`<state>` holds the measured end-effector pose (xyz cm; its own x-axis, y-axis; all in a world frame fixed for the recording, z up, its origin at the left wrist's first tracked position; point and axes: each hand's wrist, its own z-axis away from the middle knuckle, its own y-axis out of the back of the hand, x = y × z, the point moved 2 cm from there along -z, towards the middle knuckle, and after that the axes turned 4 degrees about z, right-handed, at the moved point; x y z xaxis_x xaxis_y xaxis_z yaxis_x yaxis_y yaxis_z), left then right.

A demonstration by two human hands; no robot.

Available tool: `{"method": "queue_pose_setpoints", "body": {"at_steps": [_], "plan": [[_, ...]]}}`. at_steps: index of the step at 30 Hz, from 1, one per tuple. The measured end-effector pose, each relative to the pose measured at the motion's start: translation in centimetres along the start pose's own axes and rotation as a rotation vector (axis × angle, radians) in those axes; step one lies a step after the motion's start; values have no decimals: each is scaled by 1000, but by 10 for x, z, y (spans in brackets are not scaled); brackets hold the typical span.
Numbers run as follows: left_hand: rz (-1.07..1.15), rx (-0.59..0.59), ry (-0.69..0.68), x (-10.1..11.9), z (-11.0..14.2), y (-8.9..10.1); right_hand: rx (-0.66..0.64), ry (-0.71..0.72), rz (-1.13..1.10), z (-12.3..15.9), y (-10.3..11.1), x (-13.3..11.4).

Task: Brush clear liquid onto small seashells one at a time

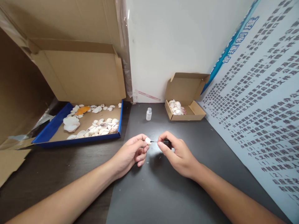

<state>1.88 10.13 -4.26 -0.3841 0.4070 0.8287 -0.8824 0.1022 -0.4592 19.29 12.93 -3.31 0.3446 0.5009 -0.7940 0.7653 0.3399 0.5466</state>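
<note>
Between the thumb and fingers of my left hand point(136, 149) is a small white seashell point(148, 141), held above the dark mat. My right hand point(176, 151) pinches a black brush cap point(167, 143), whose thin dark stem points left. The tip of that stem meets the shell or lies just beside it; I cannot tell which. Beyond my hands a small clear glass bottle point(149, 114) with a white label stands upright, its neck uncovered.
To the left sits an open blue-edged cardboard box point(77, 143) with many shells and an orange piece point(83, 110). A smaller open carton point(187, 117) at the back right holds white shells point(175, 107). A white wall and a printed board point(261, 102) border the dark mat point(140, 199).
</note>
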Motion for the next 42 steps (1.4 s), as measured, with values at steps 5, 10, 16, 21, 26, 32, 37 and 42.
{"method": "queue_pose_setpoints", "body": {"at_steps": [5, 10, 16, 21, 26, 32, 37, 42], "plan": [[7, 13, -2, 0, 0, 0, 5, -1, -55, 1, 0, 0], [42, 14, -2, 1, 1, 1, -18, 26, -34, 1, -1, -1], [57, 6, -1, 1, 2, 0, 0, 23, -58, 0, 0, -1], [62, 7, -2, 2, 3, -2, -41, 27, 0, 0, -2, 0], [66, 10, -10, 2, 3, -2, -28, 11, 6, 1, -1, 1], [66, 14, -2, 1, 3, 0, -40, 60, -9, 2, -2, -2], [61, 7, -3, 0, 3, 0, -44, 24, 54, 2, -2, 0], [56, 11, -5, 0, 3, -1, -61, 100, -27, 4, -1, -5]]}}
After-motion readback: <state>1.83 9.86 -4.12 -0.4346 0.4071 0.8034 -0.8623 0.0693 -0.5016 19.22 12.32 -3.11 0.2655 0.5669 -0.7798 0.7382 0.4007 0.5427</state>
